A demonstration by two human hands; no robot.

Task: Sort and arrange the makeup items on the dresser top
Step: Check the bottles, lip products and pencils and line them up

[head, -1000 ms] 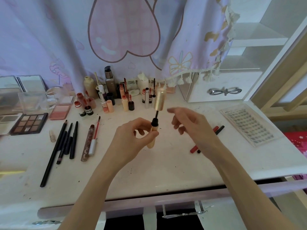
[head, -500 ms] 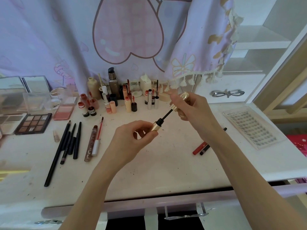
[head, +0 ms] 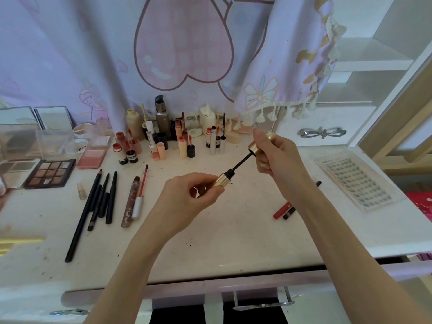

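Left hand (head: 187,197) pinches a gold mascara tube (head: 222,180); right hand (head: 275,155) grips its black-wanded cap (head: 256,147).

White dresser top (head: 233,235) bears pencils (head: 102,197), palettes (head: 50,173), bottles (head: 161,139), lash tray (head: 355,181).

The mascara tube (head: 222,181) and its cap (head: 256,146) are gold, the wand (head: 242,163) black. The table (head: 233,230) is white; the curtain (head: 93,54) is lilac with a pink heart.

Left hand (head: 187,197) and right hand (head: 273,150) raised, fingers curled, pinching
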